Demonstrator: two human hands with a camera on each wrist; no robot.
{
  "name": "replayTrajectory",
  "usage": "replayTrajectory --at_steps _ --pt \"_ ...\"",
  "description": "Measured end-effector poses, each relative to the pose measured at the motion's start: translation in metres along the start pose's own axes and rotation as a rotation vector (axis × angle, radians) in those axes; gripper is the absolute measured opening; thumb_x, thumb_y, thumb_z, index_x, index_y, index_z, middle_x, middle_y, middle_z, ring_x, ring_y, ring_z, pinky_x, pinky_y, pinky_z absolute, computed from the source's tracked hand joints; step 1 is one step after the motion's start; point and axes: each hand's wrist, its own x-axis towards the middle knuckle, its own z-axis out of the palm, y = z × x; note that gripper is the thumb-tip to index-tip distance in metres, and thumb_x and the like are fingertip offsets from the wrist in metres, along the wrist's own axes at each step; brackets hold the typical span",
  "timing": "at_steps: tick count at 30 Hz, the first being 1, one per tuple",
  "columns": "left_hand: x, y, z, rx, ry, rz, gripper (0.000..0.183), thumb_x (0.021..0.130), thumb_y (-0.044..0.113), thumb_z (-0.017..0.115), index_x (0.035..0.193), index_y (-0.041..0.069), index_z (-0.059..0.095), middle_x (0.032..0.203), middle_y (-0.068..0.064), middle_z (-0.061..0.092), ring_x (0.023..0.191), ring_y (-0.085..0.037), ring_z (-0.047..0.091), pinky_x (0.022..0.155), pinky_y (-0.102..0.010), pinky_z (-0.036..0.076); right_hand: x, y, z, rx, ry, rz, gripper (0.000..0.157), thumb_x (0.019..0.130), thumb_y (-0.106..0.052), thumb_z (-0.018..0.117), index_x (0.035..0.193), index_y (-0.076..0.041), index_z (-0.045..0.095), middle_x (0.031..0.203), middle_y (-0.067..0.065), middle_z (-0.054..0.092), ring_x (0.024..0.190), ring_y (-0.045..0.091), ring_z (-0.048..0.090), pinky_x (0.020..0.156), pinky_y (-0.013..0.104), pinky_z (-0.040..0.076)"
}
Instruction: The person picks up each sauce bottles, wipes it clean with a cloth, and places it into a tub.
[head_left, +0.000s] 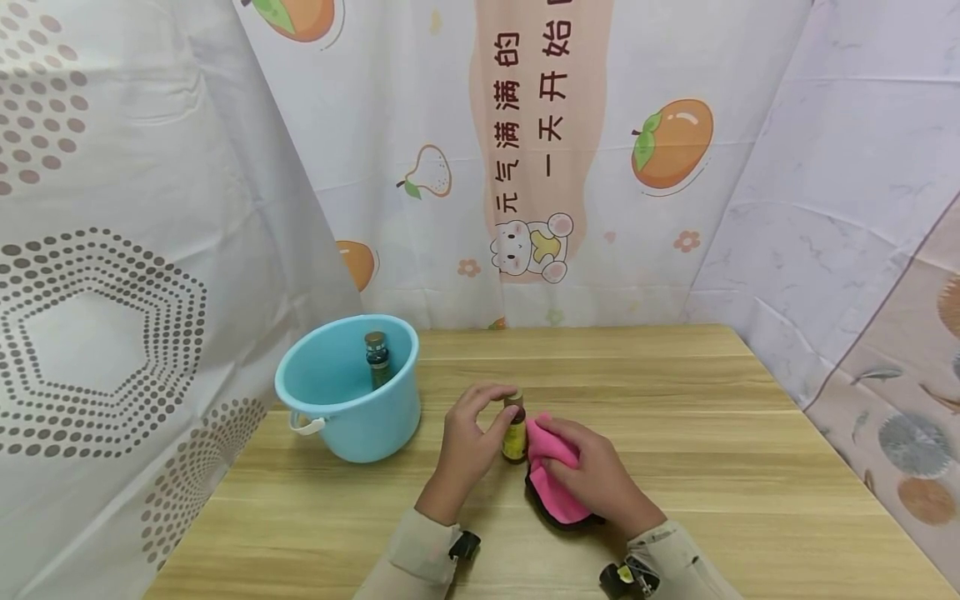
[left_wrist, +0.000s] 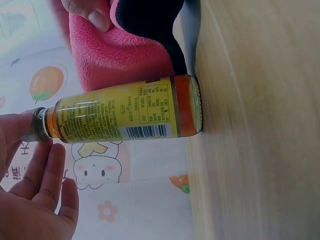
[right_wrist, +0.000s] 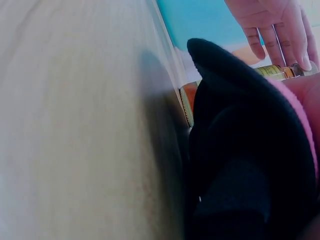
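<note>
A small glass bottle with a yellow label point(head_left: 514, 440) stands upright on the wooden table. My left hand point(head_left: 468, 437) pinches its cap point(left_wrist: 38, 125) between thumb and fingers; the other fingers extend loosely beside the neck. In the left wrist view, a barcode and printed text face the camera. To the right of the bottle, my right hand point(head_left: 600, 477) grips a bunched pink cloth with a black edge point(head_left: 558, 498). The cloth lies right up against the bottle's side. The right wrist view shows mostly its black underside point(right_wrist: 240, 145), which covers much of the bottle.
A light blue bucket point(head_left: 375, 429) with a white handle grip stands on the left of the table point(head_left: 720, 467). Inside it is a dark bottle with a brown cap point(head_left: 378, 358). Printed curtains point(head_left: 420, 100) hang behind and at both sides.
</note>
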Motion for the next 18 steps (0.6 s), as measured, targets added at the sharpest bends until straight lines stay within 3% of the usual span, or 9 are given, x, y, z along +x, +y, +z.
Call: replayTrajectory --at_steps 9,18 --pt "0.0003 0.0004 -0.0012 0.000 -0.006 0.016 0.024 0.099 0.016 0.071 0.123 0.017 0.074 0.124 0.006 0.070 0.120 -0.013 0.066 0.105 -0.042 0.054 0.0016 0.0006 0.0000 0.005 0.068 -0.101 0.058 0.086 -0.010 0.084 0.140 -0.023 0.066 0.140 -0.004 0.066 0.127 0.017 0.063 0.099 0.041 0.057" --pt "0.0001 0.0002 -0.0009 -0.007 -0.027 -0.049 0.024 0.101 0.021 0.069 0.125 0.021 0.074 0.126 0.009 0.071 0.122 -0.011 0.066 0.103 -0.042 0.054 0.0014 0.0020 0.0004 0.052 0.128 -0.153 0.062 0.086 -0.004 0.082 0.141 -0.026 0.065 0.143 -0.004 0.064 0.127 0.018 0.063 0.099 0.029 0.056"
